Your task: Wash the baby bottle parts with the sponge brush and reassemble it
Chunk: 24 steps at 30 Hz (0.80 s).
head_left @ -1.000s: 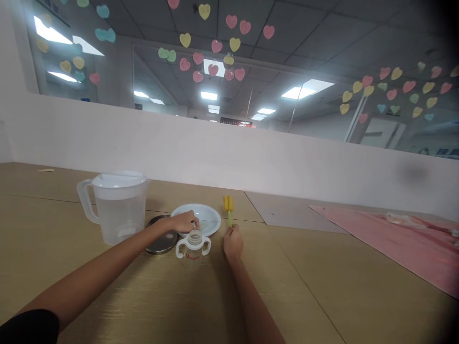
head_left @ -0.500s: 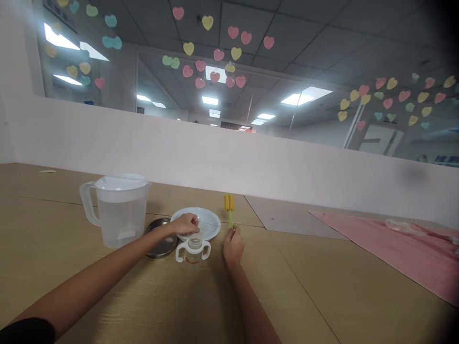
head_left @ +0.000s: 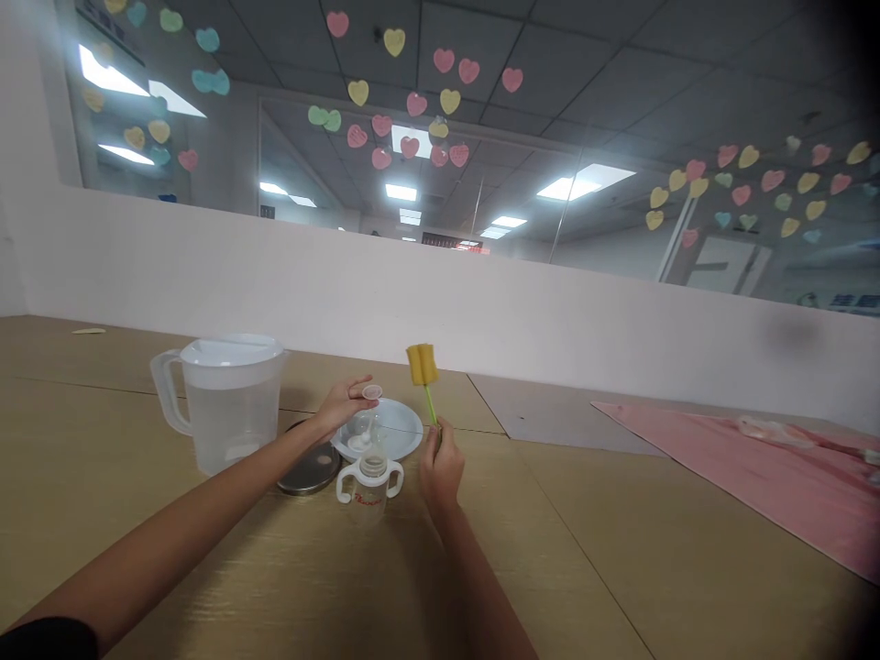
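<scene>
My left hand (head_left: pixel 342 406) holds a small clear round piece (head_left: pixel 372 392) between its fingers, above the white plate (head_left: pixel 411 440). My right hand (head_left: pixel 442 458) grips the green handle of a sponge brush (head_left: pixel 423 365), its yellow head pointing up. On the plate lie white and clear parts (head_left: pixel 360 442). A clear bottle (head_left: pixel 369 495) with two white handles and an uncovered mouth stands upright just in front of the plate. Left of it is a round metal lid or dish (head_left: pixel 311 469), partly hidden by my left forearm.
A clear lidded pitcher (head_left: pixel 234 403) stands on the left of the wooden table (head_left: pixel 584 550). On the right lies a pink cloth (head_left: pixel 742 486) with a clear plastic item on it. A white wall (head_left: pixel 412 293) with a window runs behind.
My left hand has risen off the plate with the clear piece in its fingers, uncovering parts there. The sponge brush has moved up and tilted left in my right hand.
</scene>
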Each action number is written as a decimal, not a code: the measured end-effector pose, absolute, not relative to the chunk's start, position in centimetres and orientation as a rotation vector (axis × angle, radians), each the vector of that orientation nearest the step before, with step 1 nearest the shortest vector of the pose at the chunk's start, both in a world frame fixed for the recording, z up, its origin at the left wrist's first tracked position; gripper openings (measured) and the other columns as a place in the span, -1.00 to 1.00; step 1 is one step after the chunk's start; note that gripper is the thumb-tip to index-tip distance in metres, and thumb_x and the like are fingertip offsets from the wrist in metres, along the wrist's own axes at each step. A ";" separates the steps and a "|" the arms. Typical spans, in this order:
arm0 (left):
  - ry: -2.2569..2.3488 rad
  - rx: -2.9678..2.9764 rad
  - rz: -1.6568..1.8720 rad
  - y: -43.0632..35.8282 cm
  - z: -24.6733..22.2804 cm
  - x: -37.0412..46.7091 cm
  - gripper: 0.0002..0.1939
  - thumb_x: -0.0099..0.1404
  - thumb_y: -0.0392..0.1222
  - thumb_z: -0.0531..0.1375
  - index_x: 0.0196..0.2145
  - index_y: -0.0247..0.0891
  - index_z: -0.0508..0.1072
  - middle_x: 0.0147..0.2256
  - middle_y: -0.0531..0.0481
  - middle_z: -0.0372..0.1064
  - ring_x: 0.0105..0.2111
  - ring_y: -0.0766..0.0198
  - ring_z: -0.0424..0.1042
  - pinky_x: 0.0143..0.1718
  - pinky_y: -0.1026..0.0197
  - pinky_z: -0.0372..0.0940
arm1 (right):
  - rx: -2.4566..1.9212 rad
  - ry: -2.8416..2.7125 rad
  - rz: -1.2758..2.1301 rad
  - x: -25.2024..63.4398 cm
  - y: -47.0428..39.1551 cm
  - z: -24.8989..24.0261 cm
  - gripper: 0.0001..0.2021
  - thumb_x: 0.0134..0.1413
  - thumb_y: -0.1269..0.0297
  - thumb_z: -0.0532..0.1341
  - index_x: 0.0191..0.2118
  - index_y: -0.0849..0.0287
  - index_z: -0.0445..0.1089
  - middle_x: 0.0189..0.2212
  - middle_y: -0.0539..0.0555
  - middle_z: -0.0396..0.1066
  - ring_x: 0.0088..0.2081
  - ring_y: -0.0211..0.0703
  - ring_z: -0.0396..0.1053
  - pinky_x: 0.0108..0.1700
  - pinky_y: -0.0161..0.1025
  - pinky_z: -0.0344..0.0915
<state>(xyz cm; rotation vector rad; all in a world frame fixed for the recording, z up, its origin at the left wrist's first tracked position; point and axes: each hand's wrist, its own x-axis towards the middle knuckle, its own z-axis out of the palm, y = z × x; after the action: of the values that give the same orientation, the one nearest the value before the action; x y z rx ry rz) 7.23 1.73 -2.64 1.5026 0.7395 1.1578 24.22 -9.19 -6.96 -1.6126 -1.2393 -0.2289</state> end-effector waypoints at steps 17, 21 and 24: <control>0.733 1.536 1.246 -0.6 0.1 8.2 -0.19 0.05 -0.07 0.32 0.17 -0.41 0.12 -0.31 -0.11 0.51 -0.42 0.33 0.41 -0.29 0.23 0.28 | -1.752 -1.275 -0.291 25.0 -8.6 -7.7 -0.53 0.28 0.10 -0.17 -0.04 0.21 0.38 -0.30 0.17 0.50 -0.34 -0.12 0.44 -0.34 -0.34 0.21; 0.802 1.550 1.272 -0.9 0.5 8.4 -0.21 -0.02 -0.08 0.35 0.12 -0.43 0.18 -0.40 -0.08 0.50 -0.44 0.29 0.42 -0.33 0.21 0.28 | -1.744 -1.410 -0.366 24.9 -8.4 -8.1 -0.54 0.28 0.10 -0.15 -0.05 0.21 0.40 -0.35 0.17 0.50 -0.38 -0.16 0.43 -0.36 -0.37 0.19; 0.850 1.551 1.306 -0.6 0.6 8.4 -0.26 -0.08 -0.11 0.37 0.04 -0.40 0.24 -0.44 -0.05 0.49 -0.45 0.27 0.43 -0.35 0.21 0.28 | -1.839 -1.341 -0.361 24.8 -8.4 -8.1 -0.56 0.28 0.12 -0.15 -0.02 0.19 0.39 -0.33 0.16 0.50 -0.38 -0.15 0.43 -0.37 -0.36 0.17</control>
<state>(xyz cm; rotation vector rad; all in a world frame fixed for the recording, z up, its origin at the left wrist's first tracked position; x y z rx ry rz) 8.37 -0.61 0.60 1.5513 0.8498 1.3057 24.75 -8.44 -8.13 -1.8394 -1.3411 -0.3605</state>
